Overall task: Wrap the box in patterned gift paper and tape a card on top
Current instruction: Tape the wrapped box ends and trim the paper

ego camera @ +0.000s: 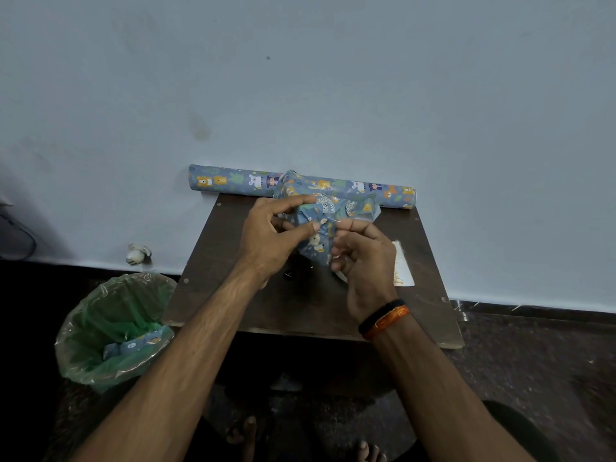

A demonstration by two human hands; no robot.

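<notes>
1. Wrapped box (325,208): covered in blue animal-print gift paper, held above the small dark wooden desk (253,305), towards its far edge. The paper at the near end is creased and gathered in loose folds.
2. Left hand (271,241): fingers curled round the left side of the box, with the thumb (300,230) pressing on the paper at the near end.
3. Right hand (363,258): fingers (350,225) pinching a strip of clear tape (330,221) against the paper, just beside the left thumb. A black and orange wristband (383,318) circles the wrist.
4. Gift paper roll (233,181): same blue animal print, lying along the far edge of the desk against the pale wall (300,78), partly hidden behind the box.
5. Card (403,265): white with yellow lettering, flat on the desk to the right of the right hand and partly hidden by it.
6. Waste bin (113,328): on the floor left of the desk, lined with a green plastic bag and containing a scrap of the same paper (133,346).
</notes>
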